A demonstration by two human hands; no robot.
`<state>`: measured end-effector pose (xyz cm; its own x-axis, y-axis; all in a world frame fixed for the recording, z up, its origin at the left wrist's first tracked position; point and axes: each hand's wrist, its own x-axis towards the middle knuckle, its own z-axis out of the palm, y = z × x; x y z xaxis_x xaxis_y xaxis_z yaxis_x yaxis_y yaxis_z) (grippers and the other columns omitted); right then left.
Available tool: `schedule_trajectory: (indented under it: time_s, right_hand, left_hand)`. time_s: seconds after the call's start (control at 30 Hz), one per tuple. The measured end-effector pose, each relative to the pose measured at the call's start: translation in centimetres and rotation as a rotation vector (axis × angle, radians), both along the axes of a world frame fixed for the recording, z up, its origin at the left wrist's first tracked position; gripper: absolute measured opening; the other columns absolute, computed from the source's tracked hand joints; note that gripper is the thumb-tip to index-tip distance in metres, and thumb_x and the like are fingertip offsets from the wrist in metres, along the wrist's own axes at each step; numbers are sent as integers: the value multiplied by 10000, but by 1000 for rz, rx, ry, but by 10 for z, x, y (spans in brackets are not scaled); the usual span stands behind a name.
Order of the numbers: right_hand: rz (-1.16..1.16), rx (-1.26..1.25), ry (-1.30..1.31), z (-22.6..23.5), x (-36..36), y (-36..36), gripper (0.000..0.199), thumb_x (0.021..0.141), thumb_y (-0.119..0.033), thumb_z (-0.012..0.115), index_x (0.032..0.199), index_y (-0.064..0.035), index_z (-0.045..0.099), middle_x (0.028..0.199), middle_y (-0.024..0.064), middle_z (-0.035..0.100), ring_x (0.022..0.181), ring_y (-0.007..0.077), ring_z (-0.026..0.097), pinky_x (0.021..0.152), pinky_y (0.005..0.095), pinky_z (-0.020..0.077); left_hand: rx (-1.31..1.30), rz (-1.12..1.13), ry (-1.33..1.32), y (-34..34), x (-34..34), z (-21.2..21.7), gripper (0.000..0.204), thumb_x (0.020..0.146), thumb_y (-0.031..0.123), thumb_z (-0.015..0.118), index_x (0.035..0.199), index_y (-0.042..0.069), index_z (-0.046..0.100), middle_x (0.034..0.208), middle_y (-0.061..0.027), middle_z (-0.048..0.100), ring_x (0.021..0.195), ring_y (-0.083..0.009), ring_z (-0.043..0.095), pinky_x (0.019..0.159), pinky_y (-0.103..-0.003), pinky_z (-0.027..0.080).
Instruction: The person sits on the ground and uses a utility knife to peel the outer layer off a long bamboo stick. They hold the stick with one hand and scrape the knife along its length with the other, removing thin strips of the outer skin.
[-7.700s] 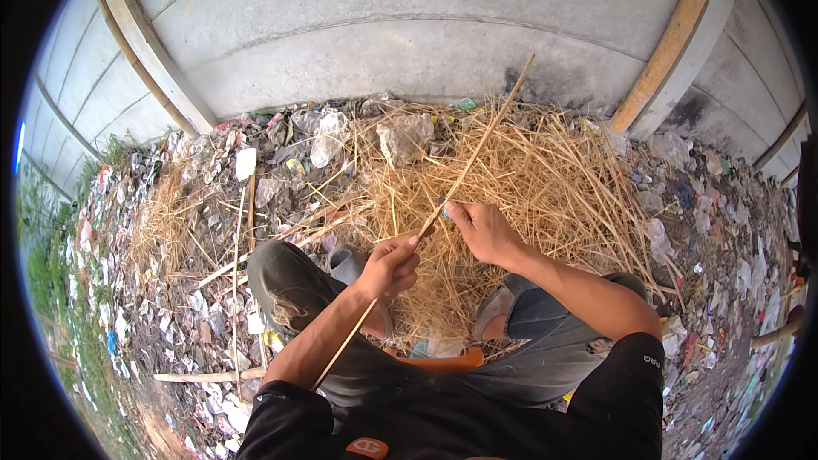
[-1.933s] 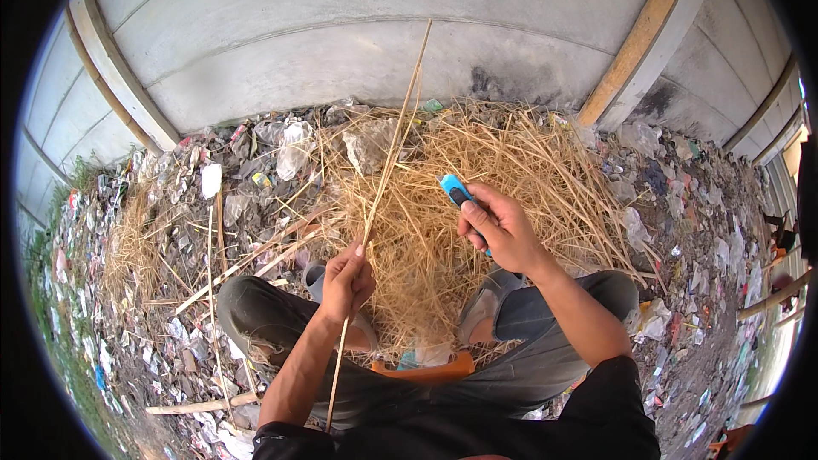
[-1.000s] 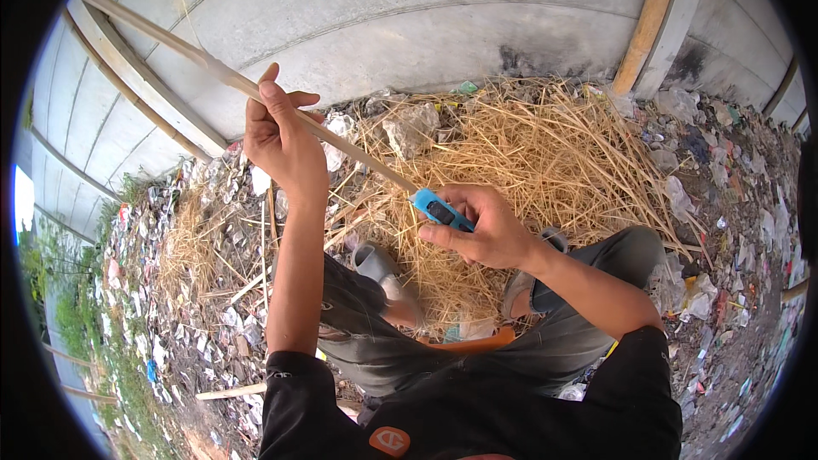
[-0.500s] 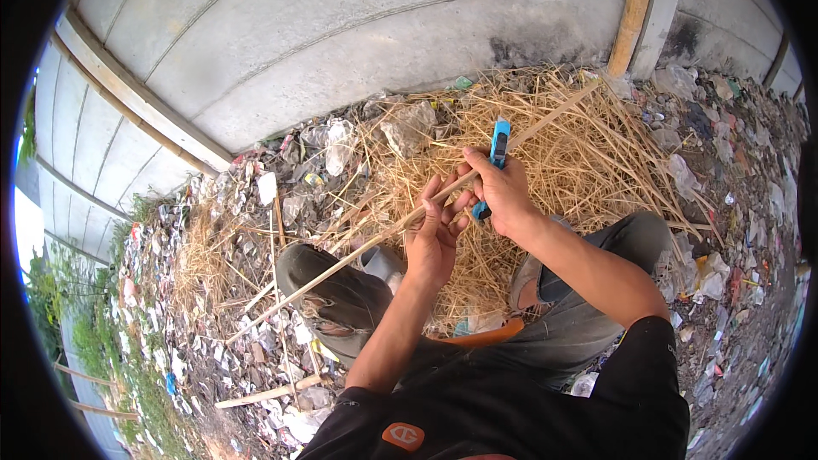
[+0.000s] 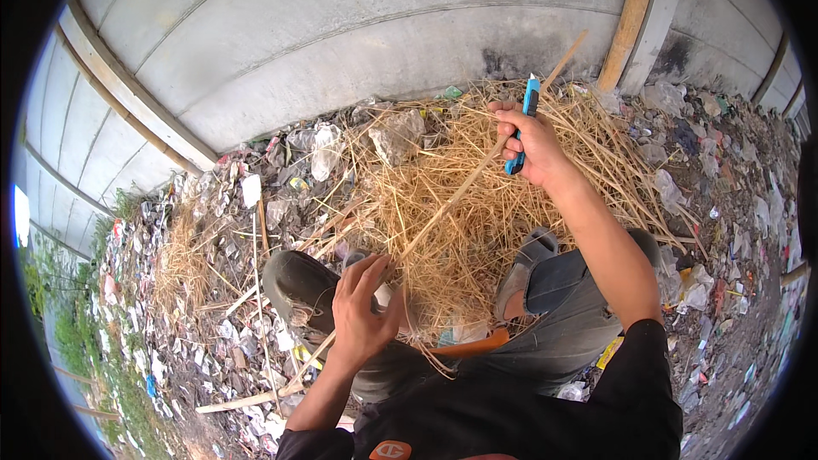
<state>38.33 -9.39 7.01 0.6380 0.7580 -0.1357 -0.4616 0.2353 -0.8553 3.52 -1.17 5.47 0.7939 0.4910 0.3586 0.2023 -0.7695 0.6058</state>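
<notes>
A long, thin strip of split bamboo slants across in front of me, from the far right down to my left knee. My right hand is closed around a blue utility knife, its blade end pointing up and away. The strip passes behind the fingers of that hand, seemingly gripped along with the knife. Lower down, my left hand is loosely closed about the strip's near part, fingers bent over it; its palm side is hidden. Thin curled shavings hang beside the left hand.
A heap of straw-like bamboo shavings lies between and beyond my knees. Litter and plastic scraps cover the ground around. A grey concrete panel wall with a wooden post stands behind. More thin sticks lie at left.
My hands have drawn apart along the strip: the left came down toward my left knee, the right with the knife went up and away. The strip now stands more steeply.
</notes>
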Motion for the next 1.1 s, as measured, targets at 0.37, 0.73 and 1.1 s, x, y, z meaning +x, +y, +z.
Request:
schedule_trajectory:
  time_s: [0.37, 0.73, 1.1]
  right_hand:
    - [146, -309, -588, 8, -1, 40, 400, 949, -396, 693, 1064, -20, 619, 814, 119, 701, 444, 49, 480, 412, 218, 405]
    - [360, -313, -937, -41, -63, 35, 346, 927, -364, 721, 853, -27, 726, 692, 32, 698, 589, 80, 607, 560, 275, 479]
    - [640, -400, -949, -33, -54, 31, 257, 951, -269, 688, 851, -32, 692, 697, 23, 697, 635, 92, 627, 589, 290, 485]
  left_hand:
    - [-1041, -368, -61, 43, 76, -24, 369, 1054, 195, 529, 1350, -25, 540, 705, 62, 507, 598, -23, 454, 537, -203, 383]
    - [-493, -2, -109, 51, 104, -64, 350, 975, 110, 647, 1254, -99, 618, 726, -65, 636, 681, -39, 539, 591, -247, 469]
    - [-519, -100, -87, 51, 92, -74, 346, 970, 70, 640, 1266, -104, 608, 674, -85, 609, 652, -41, 536, 586, -255, 478]
